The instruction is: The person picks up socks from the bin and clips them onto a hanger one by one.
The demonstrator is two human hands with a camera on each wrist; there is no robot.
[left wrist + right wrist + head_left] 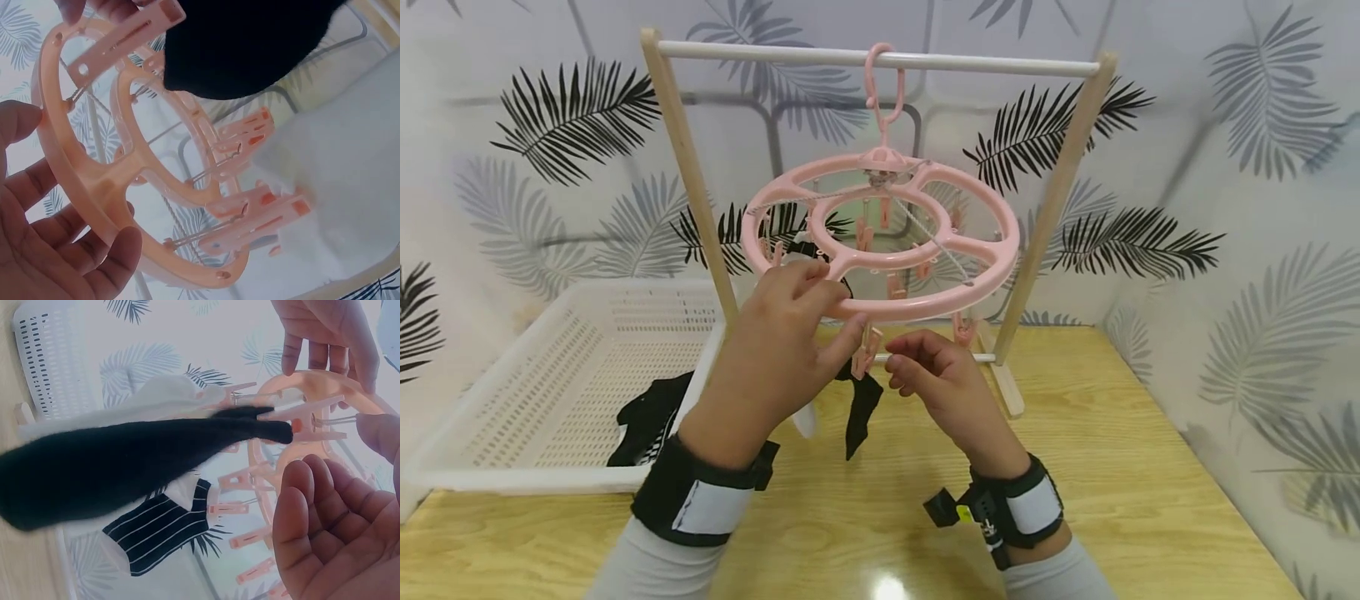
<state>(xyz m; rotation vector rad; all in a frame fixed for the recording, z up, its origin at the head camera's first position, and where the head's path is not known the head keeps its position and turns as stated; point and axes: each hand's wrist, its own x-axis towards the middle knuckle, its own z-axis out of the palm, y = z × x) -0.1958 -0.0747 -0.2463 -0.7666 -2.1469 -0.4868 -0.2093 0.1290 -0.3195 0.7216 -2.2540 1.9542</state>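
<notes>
A pink round clip hanger (925, 310) hangs by its hook from a rack's white bar. My left hand (790, 329) grips its near rim, fingers over the top and thumb beneath. Below that rim dangles a pink clothespin (863, 358) with a black sock (112, 462) in its jaws. My right hand (943, 383) is just right of this clothespin, fingers loosely curled and holding nothing, thumb apart from them in the right wrist view. A white sock (337, 181) and a black-and-white striped sock (162, 528) hang from other clips.
A white perforated basket (572, 333) stands at the left with a black garment (655, 412) in it. The wooden rack's posts (1063, 200) rise on both sides of the hanger. Everything stands on a wood-grain table (1097, 467) before a leaf-patterned backdrop.
</notes>
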